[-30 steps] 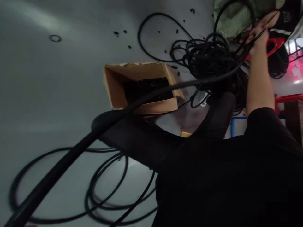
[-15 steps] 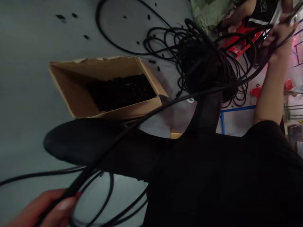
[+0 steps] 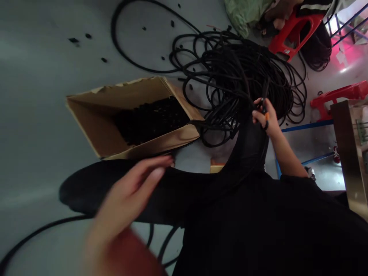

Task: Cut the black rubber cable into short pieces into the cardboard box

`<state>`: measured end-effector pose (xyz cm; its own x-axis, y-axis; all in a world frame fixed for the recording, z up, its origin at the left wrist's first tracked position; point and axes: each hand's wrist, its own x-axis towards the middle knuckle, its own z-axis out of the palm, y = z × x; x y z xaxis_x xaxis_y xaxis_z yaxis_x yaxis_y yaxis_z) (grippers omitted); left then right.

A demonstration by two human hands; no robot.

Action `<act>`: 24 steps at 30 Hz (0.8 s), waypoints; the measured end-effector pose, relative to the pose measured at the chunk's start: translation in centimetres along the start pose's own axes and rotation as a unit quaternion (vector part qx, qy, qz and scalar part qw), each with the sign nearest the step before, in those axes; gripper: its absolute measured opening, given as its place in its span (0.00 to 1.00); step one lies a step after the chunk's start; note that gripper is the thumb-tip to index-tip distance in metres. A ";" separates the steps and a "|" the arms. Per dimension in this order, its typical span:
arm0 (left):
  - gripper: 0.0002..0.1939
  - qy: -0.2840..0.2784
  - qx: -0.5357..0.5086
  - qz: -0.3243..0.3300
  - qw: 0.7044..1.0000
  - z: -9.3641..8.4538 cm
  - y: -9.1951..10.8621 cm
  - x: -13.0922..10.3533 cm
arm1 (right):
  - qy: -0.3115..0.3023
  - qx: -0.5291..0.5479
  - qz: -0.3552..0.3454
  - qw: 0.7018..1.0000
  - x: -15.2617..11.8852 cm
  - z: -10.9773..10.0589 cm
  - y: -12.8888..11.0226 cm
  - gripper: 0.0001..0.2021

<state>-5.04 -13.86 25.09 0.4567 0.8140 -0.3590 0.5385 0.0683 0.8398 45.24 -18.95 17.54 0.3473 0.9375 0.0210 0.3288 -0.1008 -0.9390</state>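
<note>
My left hand (image 3: 129,195), smeared by motion, reaches across my left leg with its fingers stretched out and thumb apart; I see nothing in it. Just beyond its fingertips stands an open cardboard box (image 3: 115,88) with many small black pieces (image 3: 152,119) inside. My right hand (image 3: 266,117) is closed on scissors (image 3: 266,114) with black and orange handles, their dark blades pointing away from me. It is over my right knee, beside a large tangled heap of black cable (image 3: 235,73). Whether its fingertips also pinch a cable is unclear.
Small black offcuts (image 3: 88,36) lie scattered on the grey floor. Another person's leg (image 3: 283,13) shows by a red stool (image 3: 299,32) and green cloth (image 3: 247,15). A second red stool (image 3: 339,97) and a brown bench edge (image 3: 343,134) are at the right.
The cable stretched between my hands has gone from them. My left hand has let go and moved up and right; my right hand has come down and inward, now showing the scissors.
</note>
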 end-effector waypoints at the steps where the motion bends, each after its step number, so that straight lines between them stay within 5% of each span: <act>1: 0.16 -0.023 -0.094 -0.012 0.995 2.4 0.8 2.6 | -0.006 0.022 0.011 1.000 -0.9 2.1 0.3 0.27; 6: 0.18 -0.071 -0.404 -0.180 0.894 14.6 5.7 17.2 | -0.036 0.096 0.095 0.990 -5.3 11.5 1.0 0.31; 9: 0.16 -0.083 -0.464 -0.262 0.842 17.7 7.0 22.8 | -0.108 0.097 0.119 0.982 -6.9 14.6 0.8 0.35; 13: 0.21 -0.064 -0.462 -0.269 0.842 16.5 6.0 25.5 | -0.148 0.096 0.126 0.976 -7.4 15.0 1.5 0.39; 17: 0.24 -0.042 -0.427 -0.237 0.872 13.0 3.5 25.5 | -0.027 0.120 0.140 0.982 -6.3 13.3 3.7 0.34; 21: 0.16 -0.054 -0.370 -0.208 0.904 11.0 2.9 24.5 | 0.039 0.069 0.142 0.987 -2.5 12.6 6.5 0.30; 24: 0.13 -0.086 -0.338 -0.186 0.919 11.6 4.7 24.3 | 0.052 0.004 0.143 0.988 2.3 12.9 8.1 0.39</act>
<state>16.78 -0.46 15.64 0.4670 0.5625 -0.6823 0.1445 0.7127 0.6864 37.37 -13.32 5.51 0.5145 0.8310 -0.2115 0.1971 -0.3546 -0.9140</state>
